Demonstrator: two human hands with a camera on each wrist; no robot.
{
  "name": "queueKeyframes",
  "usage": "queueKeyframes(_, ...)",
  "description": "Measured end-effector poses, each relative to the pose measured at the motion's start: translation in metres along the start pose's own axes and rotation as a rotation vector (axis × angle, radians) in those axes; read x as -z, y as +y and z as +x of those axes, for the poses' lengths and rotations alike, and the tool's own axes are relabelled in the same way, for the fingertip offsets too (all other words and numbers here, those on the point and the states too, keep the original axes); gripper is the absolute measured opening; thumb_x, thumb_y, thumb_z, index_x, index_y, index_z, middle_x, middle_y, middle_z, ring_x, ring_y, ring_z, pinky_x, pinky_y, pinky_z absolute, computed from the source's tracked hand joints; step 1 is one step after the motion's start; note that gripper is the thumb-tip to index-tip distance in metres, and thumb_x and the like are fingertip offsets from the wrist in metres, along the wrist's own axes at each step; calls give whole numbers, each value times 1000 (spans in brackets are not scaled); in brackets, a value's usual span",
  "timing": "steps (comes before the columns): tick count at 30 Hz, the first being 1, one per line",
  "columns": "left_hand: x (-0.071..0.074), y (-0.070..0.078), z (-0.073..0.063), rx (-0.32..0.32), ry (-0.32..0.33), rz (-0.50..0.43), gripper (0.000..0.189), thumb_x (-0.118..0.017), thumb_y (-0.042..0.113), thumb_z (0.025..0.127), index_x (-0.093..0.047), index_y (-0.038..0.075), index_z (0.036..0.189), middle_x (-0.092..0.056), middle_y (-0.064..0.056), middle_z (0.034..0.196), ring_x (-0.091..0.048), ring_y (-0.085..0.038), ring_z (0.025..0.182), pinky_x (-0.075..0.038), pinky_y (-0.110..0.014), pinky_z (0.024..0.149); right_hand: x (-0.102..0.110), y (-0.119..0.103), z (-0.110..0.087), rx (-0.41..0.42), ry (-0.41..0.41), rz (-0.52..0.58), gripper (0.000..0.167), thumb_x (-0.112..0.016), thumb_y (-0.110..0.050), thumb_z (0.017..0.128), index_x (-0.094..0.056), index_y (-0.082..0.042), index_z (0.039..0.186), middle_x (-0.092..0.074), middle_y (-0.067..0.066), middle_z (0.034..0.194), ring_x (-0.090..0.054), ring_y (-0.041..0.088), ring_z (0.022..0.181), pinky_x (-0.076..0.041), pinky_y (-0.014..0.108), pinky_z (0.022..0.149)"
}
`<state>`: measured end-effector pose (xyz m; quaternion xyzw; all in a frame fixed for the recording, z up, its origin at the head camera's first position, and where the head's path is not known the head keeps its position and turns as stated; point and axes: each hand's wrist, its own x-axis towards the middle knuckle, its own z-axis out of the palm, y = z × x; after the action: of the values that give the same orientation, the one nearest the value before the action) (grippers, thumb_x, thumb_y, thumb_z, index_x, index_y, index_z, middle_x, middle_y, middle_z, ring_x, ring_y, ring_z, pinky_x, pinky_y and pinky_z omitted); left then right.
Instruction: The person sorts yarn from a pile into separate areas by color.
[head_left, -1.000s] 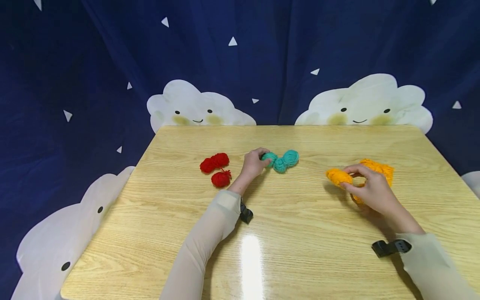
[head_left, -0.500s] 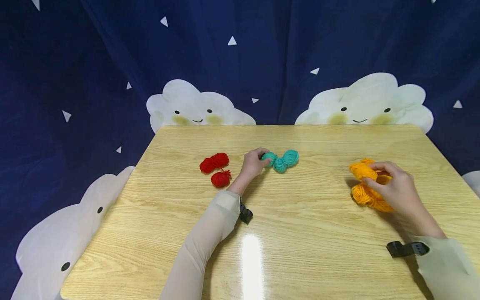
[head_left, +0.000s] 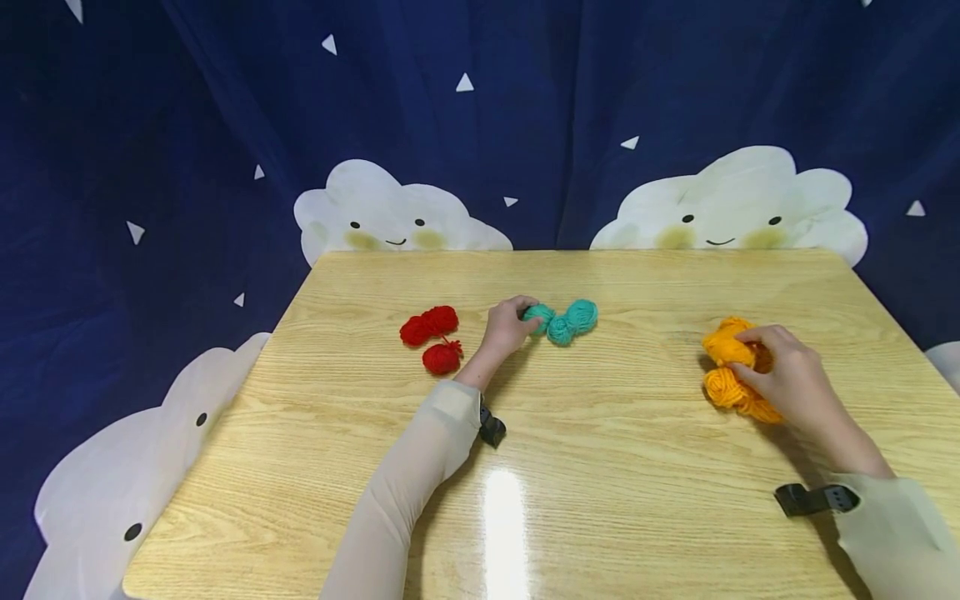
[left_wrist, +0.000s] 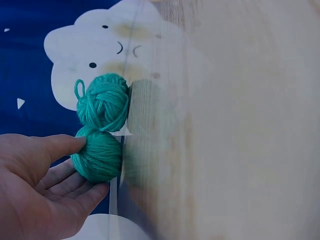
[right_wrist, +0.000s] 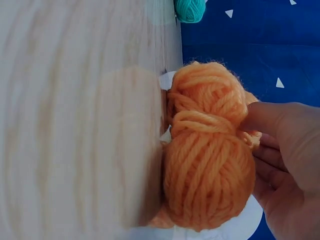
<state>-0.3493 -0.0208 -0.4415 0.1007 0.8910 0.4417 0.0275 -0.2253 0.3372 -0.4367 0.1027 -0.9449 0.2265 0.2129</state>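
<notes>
My left hand pinches the leftmost of three teal yarn balls between thumb and fingers. The other two lie against it, one teal yarn ball to the right and one nearer the front. In the left wrist view, my thumb rests on the ball's near side with fingers beneath. Over at the right, my right hand pinches an orange yarn ball. More orange yarn balls sit close around it, partly covered by the hand; whether the held one touches the table is hidden.
Three red yarn balls lie grouped left of my left forearm. The wooden table ends at the back against a dark blue curtain with white clouds. A bright light reflection shows on the tabletop near the front.
My right hand has carried the orange yarn ball rightward to the other orange ones, then lowered it slightly. The left hand and the teal and red yarn balls stay in place.
</notes>
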Motion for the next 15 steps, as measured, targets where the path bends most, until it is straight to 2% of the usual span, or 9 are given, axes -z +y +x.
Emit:
queueKeyframes(8,-1,-1,0,-2,2,-13,36,-66,16,94,-63,8,129,-67,-11,126,-64,-24,111,-55,-35,89,0,0,2,-12,-39,-24,42,-78,2,76,-60,8,113,-59,26,104,-54,32,80,-30,10,60)
queueKeyframes(15,-2,0,0,-13,1,-5,38,-65,16,94,-62,7,131,-66,-11,129,-64,-25,115,-54,-37,93,-3,2,4,26,-38,-48,42,-79,3,74,-62,8,112,-62,26,99,-54,27,74,-37,16,57)
